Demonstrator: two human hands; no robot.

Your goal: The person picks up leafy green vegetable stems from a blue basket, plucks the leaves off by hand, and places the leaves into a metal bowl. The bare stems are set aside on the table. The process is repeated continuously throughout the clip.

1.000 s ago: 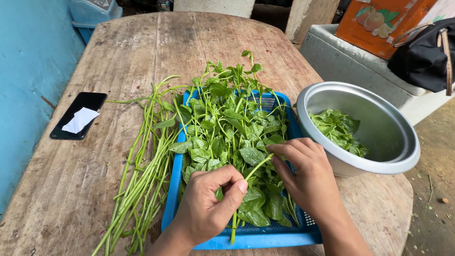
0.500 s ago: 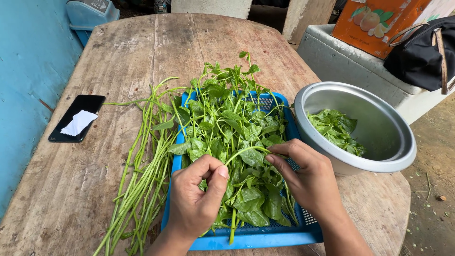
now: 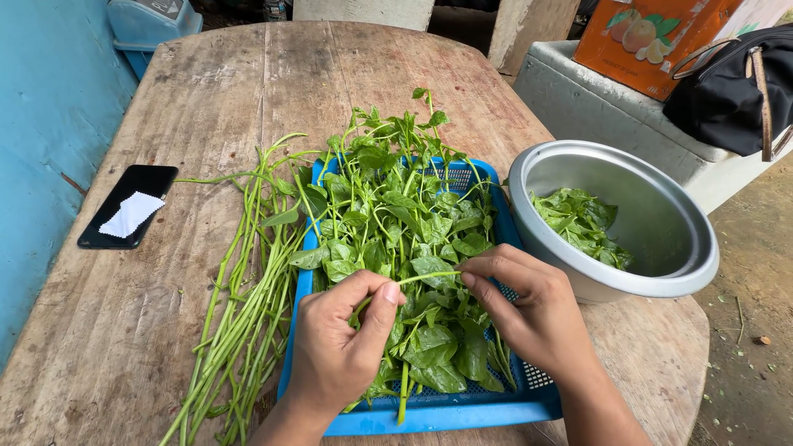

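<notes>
Underneath everything sits a worn wooden table (image 3: pixel 206 99), its round top taking up most of the view. To the right of it a grey concrete ledge (image 3: pixel 595 99) carries an orange carton (image 3: pixel 652 37) and a black bag (image 3: pixel 727 91). On the table's right side stands a metal bowl (image 3: pixel 661 215) with a small heap of picked leaves (image 3: pixel 582 225) inside. Just beside it lies a blue plastic basket (image 3: pixel 446 409), piled with leafy green stems (image 3: pixel 396 223) that spill over its far edge. Left of the basket, a bundle of bare stalks (image 3: pixel 244 322) lies straight on the wood. Further left rests a black phone (image 3: pixel 128 205) with a white scrap of paper (image 3: pixel 130 213) on it.

Over the near end of the basket, the left hand (image 3: pixel 339 347) is closed, thumb and forefinger pinching one thin green stem (image 3: pixel 429 277). The right hand (image 3: pixel 533 314) pinches the same stem at its other end, fingers curled in, so the stem runs level between the two hands just above the pile.
</notes>
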